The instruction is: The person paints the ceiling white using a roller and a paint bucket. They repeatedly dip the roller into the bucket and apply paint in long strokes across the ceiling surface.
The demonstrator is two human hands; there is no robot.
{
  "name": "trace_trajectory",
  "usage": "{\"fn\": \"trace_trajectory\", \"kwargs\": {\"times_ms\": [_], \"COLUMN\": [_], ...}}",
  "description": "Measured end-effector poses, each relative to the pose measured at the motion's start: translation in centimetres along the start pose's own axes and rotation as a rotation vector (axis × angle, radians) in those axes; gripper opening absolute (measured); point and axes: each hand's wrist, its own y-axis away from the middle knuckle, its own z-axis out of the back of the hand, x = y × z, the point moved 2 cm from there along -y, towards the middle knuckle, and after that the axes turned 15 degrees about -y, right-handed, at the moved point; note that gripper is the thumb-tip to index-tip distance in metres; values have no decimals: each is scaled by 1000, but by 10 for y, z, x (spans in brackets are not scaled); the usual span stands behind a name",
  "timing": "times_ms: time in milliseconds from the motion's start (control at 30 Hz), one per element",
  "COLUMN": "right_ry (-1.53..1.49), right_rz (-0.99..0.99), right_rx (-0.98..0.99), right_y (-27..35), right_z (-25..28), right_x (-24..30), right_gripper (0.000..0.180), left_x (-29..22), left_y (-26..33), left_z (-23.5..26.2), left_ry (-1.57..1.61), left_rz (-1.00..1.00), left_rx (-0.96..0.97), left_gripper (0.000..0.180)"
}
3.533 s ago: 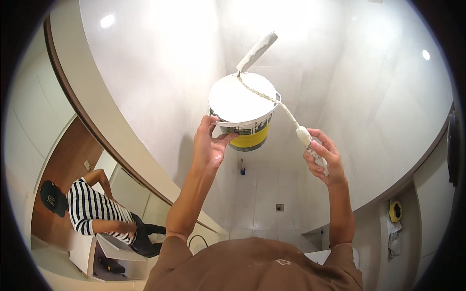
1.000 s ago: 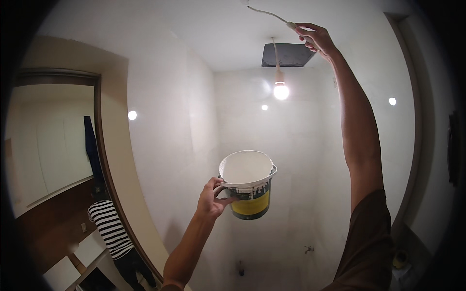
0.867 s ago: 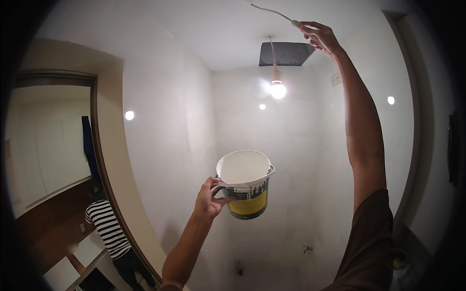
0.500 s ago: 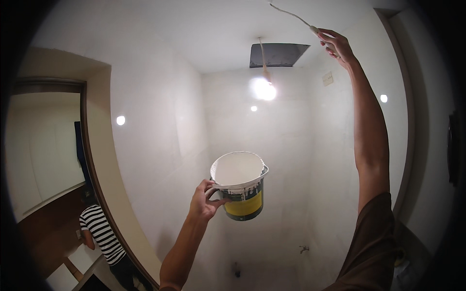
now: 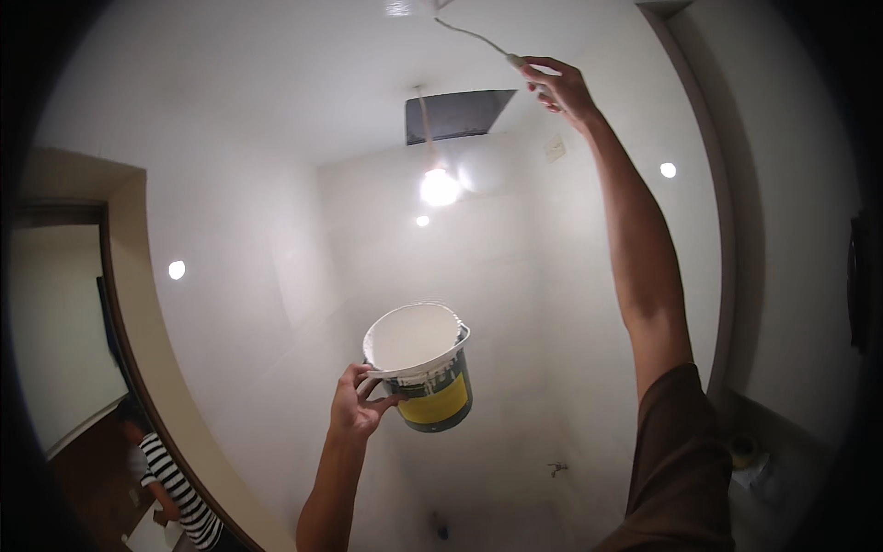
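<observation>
High overhead, my right hand (image 5: 563,92) is closed round the handle of a paint roller (image 5: 514,61). Its thin bent rod runs up to the ceiling at the top edge, where the roller's head is mostly cut off. A shiny wet-looking patch (image 5: 403,7) shows on the ceiling beside it. My left hand (image 5: 354,405) grips a paint bucket (image 5: 437,403) by its left side, thumb against the wall and fingers near the rim. The bucket is dark green with a yellow band, a white rim and white drips. It tilts slightly, and its inside looks white.
A lit bulb (image 5: 440,187) hangs on a cord beside a dark ceiling opening (image 5: 457,116). Pale walls (image 5: 248,304) surround a narrow space with a tap (image 5: 557,469) low down. Through the doorway (image 5: 126,304) at left, a person in a striped shirt (image 5: 179,488) bends forward.
The whole view has shifted, so the bucket, both arms and the bulb appear further left. The roller's rod end now meets the ceiling beside a shiny patch. Both hands keep their grips.
</observation>
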Motion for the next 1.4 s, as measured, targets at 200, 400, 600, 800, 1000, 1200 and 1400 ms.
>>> {"fn": "trace_trajectory", "kwargs": {"times_ms": [200,400,600,800,1000,1200,1400], "right_ry": [-50,-102,-191,-329,-252,-443,-492], "right_rz": [-10,17,43,71,115,147,185], "right_rx": [-86,-213,-288,-380,-508,-525,-575], "right_y": [11,27,36,50,42,14,-13], "right_z": [32,72,91,76,53,39,34], "right_x": [-19,-11,-12,-26,-35,-57,-66], "right_gripper": [38,36,37,52,51,56,56], "left_x": [4,-2,-5,-7,-7,-7,-7], "left_y": [-9,-1,7,6,4,3,3], "left_z": [4,-1,-7,-7,-6,-5,-5], "left_ry": [-24,-25,-10,-12,-18,-51,-46], "left_rz": [8,-24,17,50,65,18,29], "left_rx": [-3,23,13,35,47,72,75], "left_gripper": [51,47,41,49,52,57,48]}}
